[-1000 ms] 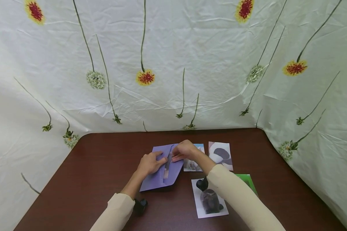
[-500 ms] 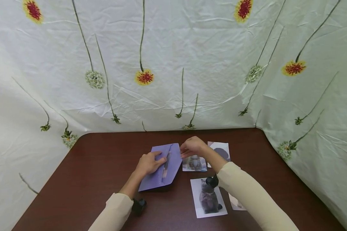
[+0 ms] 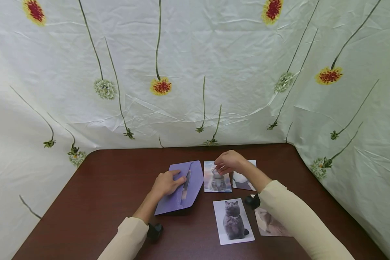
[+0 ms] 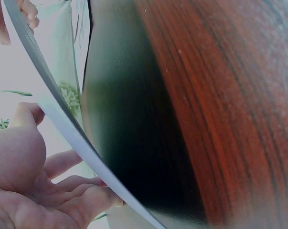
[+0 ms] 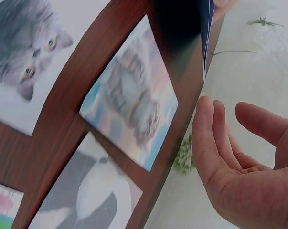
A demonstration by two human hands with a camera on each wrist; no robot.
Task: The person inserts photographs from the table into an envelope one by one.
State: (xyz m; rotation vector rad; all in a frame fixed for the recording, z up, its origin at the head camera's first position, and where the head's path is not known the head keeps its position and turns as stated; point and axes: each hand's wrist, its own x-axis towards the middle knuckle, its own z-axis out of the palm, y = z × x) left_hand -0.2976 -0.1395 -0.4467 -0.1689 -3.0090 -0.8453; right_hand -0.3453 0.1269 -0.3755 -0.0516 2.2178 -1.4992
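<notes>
Left hand (image 3: pixel 165 184) rests on flat purple paper envelope (image 3: pixel 192 189)

The envelope sits flap-open a little in from the middle of the red-brown, wood-grained desk's (image 3: pixel 123 177) far edge. The left hand's grip is loose on top, forefinger straight. Over to its right, the right hand (image 3: pixel 229 161), fingers softly bent around nothing, hangs above a rectangular pastel cat picture (image 3: pixel 217 185); a white-backed grey cat picture (image 3: pixel 234 222) lies nearer us.
</notes>
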